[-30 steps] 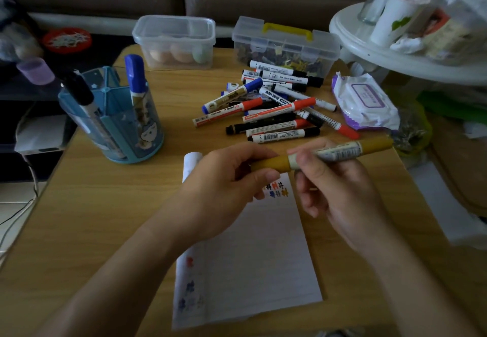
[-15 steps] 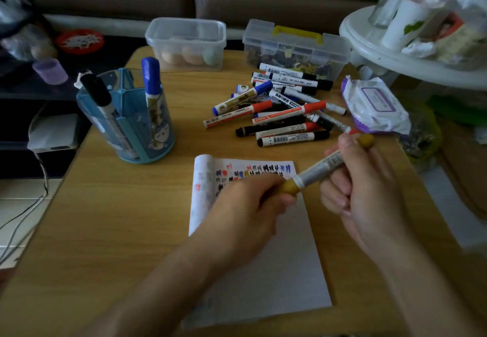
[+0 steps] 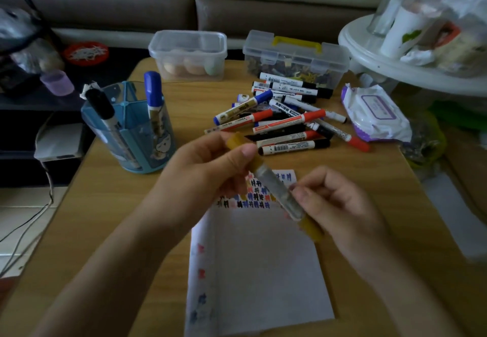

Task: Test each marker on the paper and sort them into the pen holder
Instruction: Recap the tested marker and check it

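Markers (image 3: 287,121) mostly lie piled at upper centre of the surface (image 3: 184,99), seemingly untested; only two stand in the holder (image 3: 92,125) at left. Over the paper (image 3: 263,270), the left hand (image 3: 208,170) curls its fingers round the upper end of a yellow marker (image 3: 276,191), and the right hand (image 3: 334,205) pinches its lower end in its fingers.

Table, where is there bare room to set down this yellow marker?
Bare wood lies left of the paper, in front of the pen holder, and in the strip between holder and marker pile. Crowded: the far right, from pile to wipes pack.
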